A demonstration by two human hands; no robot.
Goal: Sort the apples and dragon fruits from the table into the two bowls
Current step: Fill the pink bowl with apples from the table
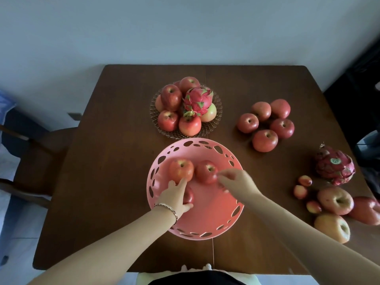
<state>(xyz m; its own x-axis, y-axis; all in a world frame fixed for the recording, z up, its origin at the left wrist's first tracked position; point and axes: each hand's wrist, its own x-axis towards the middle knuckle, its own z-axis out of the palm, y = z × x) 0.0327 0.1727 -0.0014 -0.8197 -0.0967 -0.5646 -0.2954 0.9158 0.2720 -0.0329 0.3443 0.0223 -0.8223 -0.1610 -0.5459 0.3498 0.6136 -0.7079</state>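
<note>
Hands both sit inside the pink bowl, lower centre of frame. Our left hand has its fingers curled over a small red apple near the bowl's left side, fingertips touching the bigger apple above it; grip looks closed on the small one, thumb underneath. Our right hand is blurred, fingers loosely spread just right of the second apple, apparently touching it but not clamped. Loose apples lie upper right, another dragon fruit far right, so the right hand is nearer both. Glass bowl above holds mixed apples plus a dragon fruit. Both forearms angle in from the bottom edge, wrists low, palms down.
</note>
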